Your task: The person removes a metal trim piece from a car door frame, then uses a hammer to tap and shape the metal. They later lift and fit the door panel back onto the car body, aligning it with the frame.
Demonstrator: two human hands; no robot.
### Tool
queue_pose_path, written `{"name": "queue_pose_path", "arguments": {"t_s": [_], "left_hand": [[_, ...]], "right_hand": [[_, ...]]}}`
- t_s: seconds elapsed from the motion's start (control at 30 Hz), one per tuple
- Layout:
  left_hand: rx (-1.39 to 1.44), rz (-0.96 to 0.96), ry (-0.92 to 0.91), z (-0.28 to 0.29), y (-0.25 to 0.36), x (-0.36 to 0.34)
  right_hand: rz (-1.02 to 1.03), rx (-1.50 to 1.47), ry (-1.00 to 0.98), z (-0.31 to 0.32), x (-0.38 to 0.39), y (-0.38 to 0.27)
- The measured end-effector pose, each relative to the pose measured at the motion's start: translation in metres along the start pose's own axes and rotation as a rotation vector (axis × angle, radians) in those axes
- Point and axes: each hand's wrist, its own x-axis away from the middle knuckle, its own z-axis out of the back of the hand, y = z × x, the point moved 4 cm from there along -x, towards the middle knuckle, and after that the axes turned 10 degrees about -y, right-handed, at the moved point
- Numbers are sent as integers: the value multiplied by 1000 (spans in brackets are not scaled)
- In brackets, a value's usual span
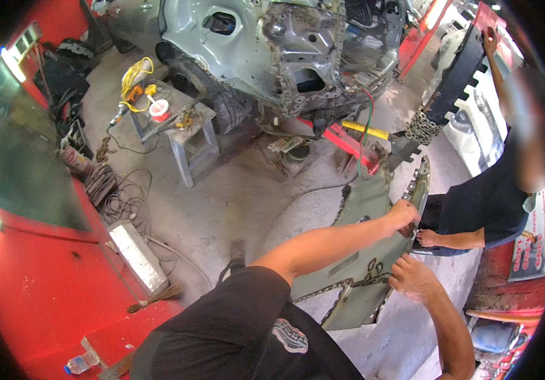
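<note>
A large grey-green car body panel [373,196] with cut-outs and ragged, spot-welded edges stands in front of me. My left hand [404,216] reaches across with curled fingers closed on the panel's upper right edge. Lower on the same side, my right hand [415,278] has its fingers bent round the edge, near a few small holes. The undersides of both grips are hidden. Close to my left hand is a co-worker's hand [429,238], by the panel's edge; whether it touches the panel I cannot tell.
A stripped car body [240,38] stands ahead. The co-worker [494,190] rests a raised hand near a dark notched post [456,82] wrapped with chain [421,128]. Left are a small workbench [187,130] with tools, coiled cables [104,187], a metal block [138,256] and a brush [155,297].
</note>
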Motion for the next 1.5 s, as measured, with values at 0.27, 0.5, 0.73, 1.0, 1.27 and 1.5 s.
{"name": "queue_pose_path", "arguments": {"t_s": [0.27,0.5,0.73,1.0,1.27,1.5], "left_hand": [[-221,-80,-121,54,22,59],[-899,-5,162,275,-143,270],[-826,505,432,347,-220,496],[-902,657,419,411,-231,536],[-747,224,486,444,-201,515],[-52,206,328,400,-108,427]], "right_hand": [[29,-21,63,-14,-30,71],[38,-31,58,-33,-60,132],[-19,-200,161,-11,-88,147],[-57,-330,135,114,-113,132],[-677,-598,31,254,-89,144],[-887,-881,314,356,-2,160]]}}
